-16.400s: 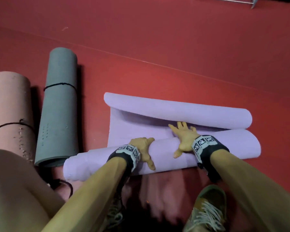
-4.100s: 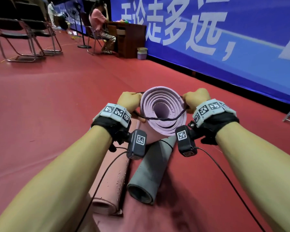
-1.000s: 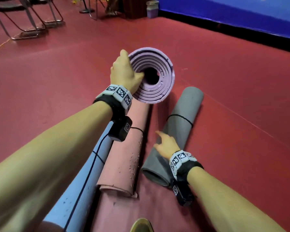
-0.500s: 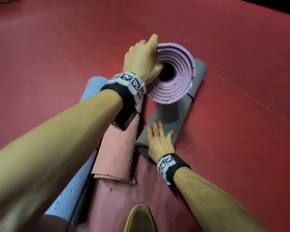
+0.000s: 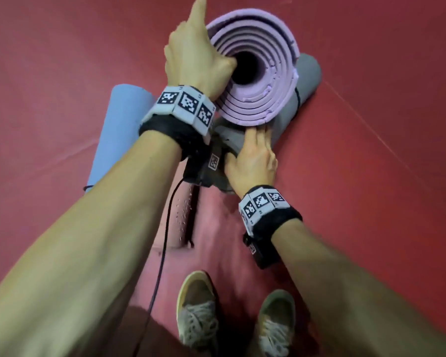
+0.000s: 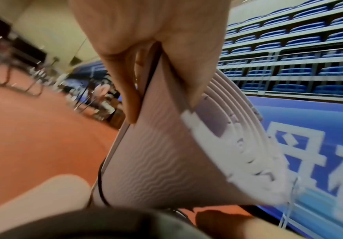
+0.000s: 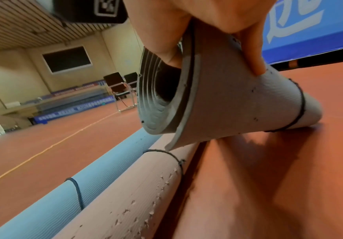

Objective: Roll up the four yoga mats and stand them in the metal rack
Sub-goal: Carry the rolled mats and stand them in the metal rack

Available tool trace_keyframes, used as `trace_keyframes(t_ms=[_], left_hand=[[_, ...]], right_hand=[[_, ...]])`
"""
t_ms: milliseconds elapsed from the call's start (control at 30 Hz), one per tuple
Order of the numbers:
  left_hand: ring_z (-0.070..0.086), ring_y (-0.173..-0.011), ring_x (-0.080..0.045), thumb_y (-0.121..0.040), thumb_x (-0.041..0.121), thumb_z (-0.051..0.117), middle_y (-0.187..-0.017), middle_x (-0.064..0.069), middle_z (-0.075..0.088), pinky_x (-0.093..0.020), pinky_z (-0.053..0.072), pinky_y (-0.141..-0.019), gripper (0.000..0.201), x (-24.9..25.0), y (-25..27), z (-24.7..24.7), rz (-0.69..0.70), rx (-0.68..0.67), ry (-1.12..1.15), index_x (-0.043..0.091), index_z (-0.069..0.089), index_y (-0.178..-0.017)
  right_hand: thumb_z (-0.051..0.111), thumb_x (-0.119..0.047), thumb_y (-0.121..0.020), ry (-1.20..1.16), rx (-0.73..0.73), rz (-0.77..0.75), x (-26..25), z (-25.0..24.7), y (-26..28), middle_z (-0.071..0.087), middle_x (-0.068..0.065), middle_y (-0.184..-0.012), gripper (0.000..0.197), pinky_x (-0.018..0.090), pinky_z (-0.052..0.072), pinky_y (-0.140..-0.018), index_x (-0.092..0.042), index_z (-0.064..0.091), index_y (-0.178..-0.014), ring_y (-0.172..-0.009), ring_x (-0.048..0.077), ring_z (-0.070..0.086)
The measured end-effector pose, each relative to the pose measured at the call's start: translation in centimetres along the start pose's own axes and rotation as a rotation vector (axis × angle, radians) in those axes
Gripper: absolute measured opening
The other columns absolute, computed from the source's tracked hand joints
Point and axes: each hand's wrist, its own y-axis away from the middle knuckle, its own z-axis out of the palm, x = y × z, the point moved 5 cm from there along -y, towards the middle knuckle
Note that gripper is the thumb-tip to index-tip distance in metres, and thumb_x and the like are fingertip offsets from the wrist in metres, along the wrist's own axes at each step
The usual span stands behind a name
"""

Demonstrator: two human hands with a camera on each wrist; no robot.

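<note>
Left hand [image 5: 196,57] pinches the rim of the rolled purple yoga mat [image 5: 258,73]: thumb down the hollow core, fingers on the outer wall, index finger pointing away. That roll is held end-up, above the far half of the grey yoga mat [image 7: 238,103]. Right hand [image 5: 252,161] grips the grey roll's near end, thumb inside the opening, fingers pressed together along its top; that end is lifted, far end on the red floor [image 5: 371,176]. Pink yoga mat [image 7: 136,194] lies just left of the grey one, blue yoga mat [image 5: 119,130] beyond it, both bound with black cord.
</note>
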Motion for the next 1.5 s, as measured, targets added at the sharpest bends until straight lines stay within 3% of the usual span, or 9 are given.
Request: trace_keyframes(t_ms=[133,233,367,500,633,767,1000,1167,1500], left_hand=[[0.062,-0.073,-0.02,-0.065,0.03,0.072,-0.075,0.006,0.067,-0.024,0.05,-0.063,0.023,2.2,-0.5,-5.0,-0.304,-0.073,0.152,0.019,0.069,-0.085],[0.04,-0.055,-0.016,-0.061,0.027,0.078,-0.054,0.011,0.049,-0.021,0.033,-0.041,0.03,6.1,-1.9,-10.0,-0.454,-0.072,0.26,0.017,0.05,-0.055],[0.043,-0.05,-0.016,-0.058,0.027,0.08,-0.056,0.006,0.053,-0.023,0.032,-0.044,0.022,13.0,-3.3,-15.3,-0.565,-0.099,0.302,0.015,0.062,-0.062],[0.043,-0.046,-0.013,-0.065,0.024,0.078,-0.06,0.001,0.054,-0.019,0.03,-0.031,0.019,22.9,-5.7,-21.8,-0.64,-0.171,0.348,0.012,0.064,-0.072],[0.049,-0.056,-0.021,-0.067,0.023,0.077,-0.058,0.001,0.053,-0.022,0.034,-0.04,0.019,33.3,-7.9,-27.2,-0.576,-0.275,0.35,0.012,0.061,-0.07],[0.055,-0.07,-0.027,-0.075,0.027,0.076,-0.077,-0.008,0.058,-0.03,0.042,-0.059,0.022,42.3,-9.8,-30.5,-0.432,-0.333,0.328,0.01,0.063,-0.082],[0.055,-0.076,-0.031,-0.073,0.026,0.075,-0.076,-0.009,0.059,-0.034,0.047,-0.068,0.022,55.3,-11.7,-31.4,-0.118,-0.381,0.259,0.011,0.058,-0.075],[0.057,-0.077,-0.031,-0.074,0.024,0.073,-0.076,-0.009,0.06,-0.034,0.048,-0.071,0.019,64.2,-11.7,-27.6,-0.005,-0.439,0.235,0.01,0.061,-0.079],[0.063,-0.081,-0.032,-0.071,0.024,0.077,-0.078,-0.009,0.067,-0.034,0.052,-0.073,0.019,83.0,-10.1,-15.9,0.103,-0.571,0.278,0.013,0.066,-0.082]], right_hand=[[0.066,-0.01,-0.077,-0.051,-0.033,0.057,-1.2,-9.9,0.4,0.041,0.018,-0.15,0.072,0.045,0.037,-0.106,-0.004,0.042,-0.145,-0.14,0.034,0.036],[0.065,-0.007,-0.078,-0.178,0.034,0.204,-3.1,-18.6,-1.0,0.054,0.015,-0.14,0.064,0.034,0.035,-0.106,-0.007,0.051,-0.14,-0.128,0.032,0.051],[0.065,-0.013,-0.079,-0.28,0.143,0.586,-5.7,-28.9,-2.5,0.072,0.014,-0.101,0.042,0.03,0.047,-0.083,-0.017,0.068,-0.121,-0.101,0.033,0.064],[0.066,-0.014,-0.079,-0.389,0.172,0.799,-10.2,-41.0,-3.2,0.065,0.009,-0.078,0.02,0.024,0.04,-0.062,-0.012,0.073,-0.097,-0.073,0.028,0.061],[0.067,-0.014,-0.08,-0.41,0.137,0.888,-13.5,-51.6,-2.6,0.064,0.008,-0.078,0.013,0.023,0.038,-0.055,-0.011,0.073,-0.092,-0.065,0.023,0.055],[0.067,-0.016,-0.081,-0.439,0.179,0.897,-15.0,-59.6,-2.8,0.065,0.009,-0.085,0.019,0.022,0.04,-0.059,-0.007,0.071,-0.097,-0.07,0.023,0.055],[0.068,-0.017,-0.082,-0.494,0.489,0.895,-13.0,-72.1,-2.6,0.065,0.011,-0.083,0.016,0.025,0.041,-0.066,-0.006,0.071,-0.092,-0.075,0.027,0.059],[0.069,-0.019,-0.084,-0.53,0.662,0.92,-7.0,-81.0,-3.5,0.064,0.011,-0.087,0.018,0.025,0.042,-0.069,-0.004,0.068,-0.094,-0.076,0.025,0.057],[0.071,-0.021,-0.079,-0.419,0.719,0.831,6.3,-97.9,-8.9,0.071,0.015,-0.101,0.024,0.033,0.052,-0.082,-0.009,0.073,-0.1,-0.096,0.032,0.066]])
